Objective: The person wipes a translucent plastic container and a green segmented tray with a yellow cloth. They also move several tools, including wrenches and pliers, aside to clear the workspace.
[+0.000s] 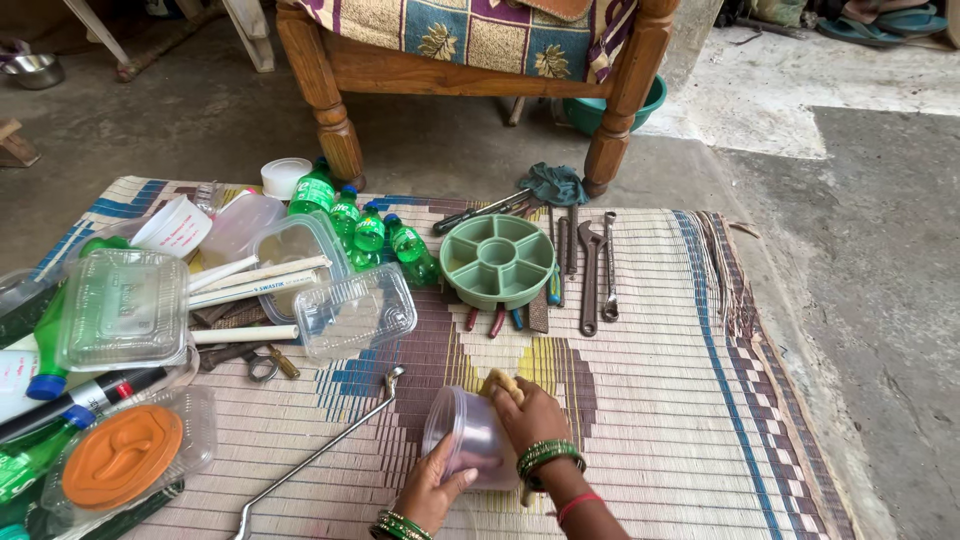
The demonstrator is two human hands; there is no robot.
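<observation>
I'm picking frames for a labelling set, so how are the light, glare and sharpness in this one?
Head view: soft, even daylight with faint shadows; sharp from the woven mat to the green divided tray; mild glare on the clear round container held by the left hand and right hand; slight wide-angle bending at the edges.

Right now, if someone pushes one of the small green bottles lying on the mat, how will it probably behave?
The green bottles lie on their sides, so one would probably roll, though the woven mat may slow it. They look like thin plastic, likely light and easy to dent. Packed close together against a clear container, one pushed bottle would probably nudge the others.
</observation>
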